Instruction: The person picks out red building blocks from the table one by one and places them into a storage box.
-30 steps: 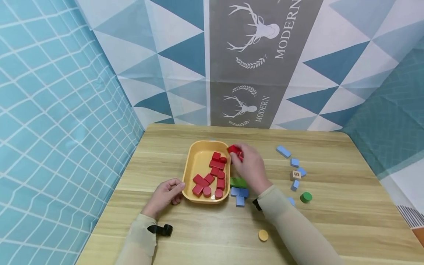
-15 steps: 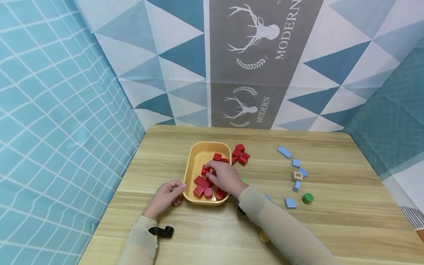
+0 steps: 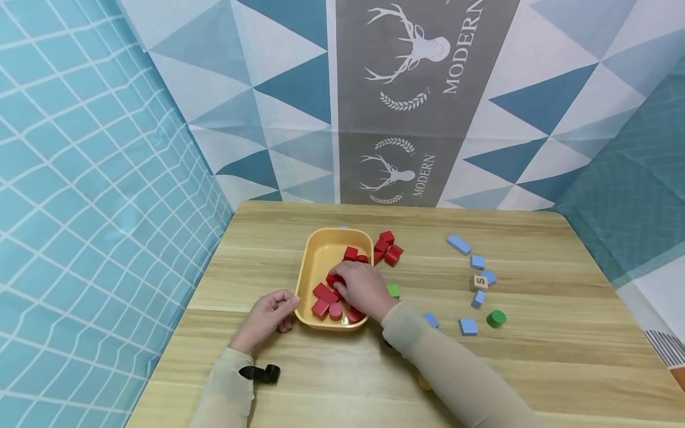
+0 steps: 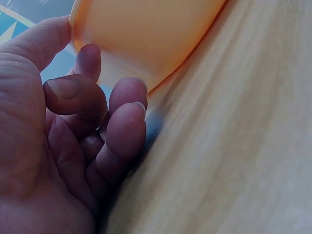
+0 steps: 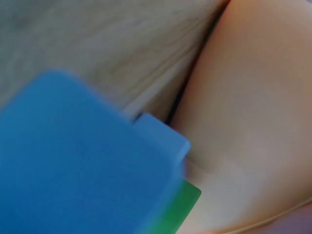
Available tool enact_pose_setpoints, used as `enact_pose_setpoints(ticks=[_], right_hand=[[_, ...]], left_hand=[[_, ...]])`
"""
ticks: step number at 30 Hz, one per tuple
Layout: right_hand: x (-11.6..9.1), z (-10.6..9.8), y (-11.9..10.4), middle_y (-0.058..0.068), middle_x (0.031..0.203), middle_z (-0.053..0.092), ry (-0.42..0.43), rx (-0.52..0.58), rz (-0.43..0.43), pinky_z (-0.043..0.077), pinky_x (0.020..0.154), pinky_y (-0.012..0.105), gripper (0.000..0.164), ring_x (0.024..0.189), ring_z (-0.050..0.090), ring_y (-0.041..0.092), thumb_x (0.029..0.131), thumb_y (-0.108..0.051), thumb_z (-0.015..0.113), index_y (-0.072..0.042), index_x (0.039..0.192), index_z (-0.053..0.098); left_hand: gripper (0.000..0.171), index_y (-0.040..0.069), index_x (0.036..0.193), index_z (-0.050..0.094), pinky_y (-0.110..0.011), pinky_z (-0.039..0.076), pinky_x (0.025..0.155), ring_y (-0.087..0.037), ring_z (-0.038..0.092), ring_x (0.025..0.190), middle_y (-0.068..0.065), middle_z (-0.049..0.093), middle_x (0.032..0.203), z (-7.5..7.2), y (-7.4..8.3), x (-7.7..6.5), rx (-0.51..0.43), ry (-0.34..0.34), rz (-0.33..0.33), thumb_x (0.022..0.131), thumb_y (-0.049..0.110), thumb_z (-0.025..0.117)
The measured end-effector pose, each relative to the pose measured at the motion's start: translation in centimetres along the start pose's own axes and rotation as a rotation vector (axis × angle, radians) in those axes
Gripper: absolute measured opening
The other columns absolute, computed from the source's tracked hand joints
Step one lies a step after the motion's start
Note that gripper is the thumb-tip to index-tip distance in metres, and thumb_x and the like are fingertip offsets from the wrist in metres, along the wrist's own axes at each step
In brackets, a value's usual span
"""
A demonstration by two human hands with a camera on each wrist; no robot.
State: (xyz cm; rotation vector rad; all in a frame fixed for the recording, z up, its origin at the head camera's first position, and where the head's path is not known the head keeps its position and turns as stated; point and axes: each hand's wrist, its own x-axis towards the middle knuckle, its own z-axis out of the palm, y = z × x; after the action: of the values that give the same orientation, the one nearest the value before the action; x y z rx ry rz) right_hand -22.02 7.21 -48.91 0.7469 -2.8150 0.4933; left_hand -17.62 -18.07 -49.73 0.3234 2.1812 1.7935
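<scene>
In the head view, a yellow-orange plastic tray [image 3: 312,252] stands on the table with several red blocks in it. My left hand [image 3: 270,315] holds its near-left corner; in the left wrist view the thumb [image 4: 46,41] is on the rim and the other fingers curl below. My right hand [image 3: 364,288] reaches over the right rim into the tray. Its thumb and fingers pinch a red block [image 3: 332,278] there. This hand covers some of the other red blocks. Up close in the right wrist view are a blurred blue block [image 5: 83,156] and a green block [image 5: 178,209] beside the tray wall.
A small pile of red blocks [image 3: 387,246] lies right of the tray. Farther right are several blue blocks [image 3: 459,244], a wooden letter cube [image 3: 478,283] and a green cylinder [image 3: 496,318]. A yellow disc [image 3: 424,382] is partly hidden by the right sleeve.
My right hand has moved left from the tray's right edge into the tray and taken hold of a red block. Red blocks now lie outside, where it was. The left hand stays put.
</scene>
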Motion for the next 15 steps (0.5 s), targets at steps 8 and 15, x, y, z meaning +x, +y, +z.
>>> enact_pose_setpoints(ticks=[8,15], right_hand=[[-0.26,0.11,-0.06,-0.003,0.110,0.063,0.021,-0.027,0.013,0.053,0.084,0.039,0.021,0.097,0.057,0.013,0.089,-0.027,0.073,-0.023,0.110,0.073],[-0.32,0.35,0.18,-0.003,0.101,0.059,0.062,-0.003,0.023,0.053,0.077,0.035,0.019,0.087,0.056,0.012,0.088,-0.028,0.075,-0.024,0.106,0.074]], left_hand=[[0.035,-0.014,0.096,0.058,-0.027,0.050,0.050,-0.031,0.053,0.059,-0.036,0.052,0.074,-0.01,0.05,-0.04,0.009,0.005,0.000,0.101,0.021,0.059],[0.036,-0.015,0.098,0.057,-0.027,0.049,0.050,-0.031,0.053,0.059,-0.038,0.051,0.075,0.10,0.27,0.01,0.000,0.006,-0.014,0.101,0.021,0.059]])
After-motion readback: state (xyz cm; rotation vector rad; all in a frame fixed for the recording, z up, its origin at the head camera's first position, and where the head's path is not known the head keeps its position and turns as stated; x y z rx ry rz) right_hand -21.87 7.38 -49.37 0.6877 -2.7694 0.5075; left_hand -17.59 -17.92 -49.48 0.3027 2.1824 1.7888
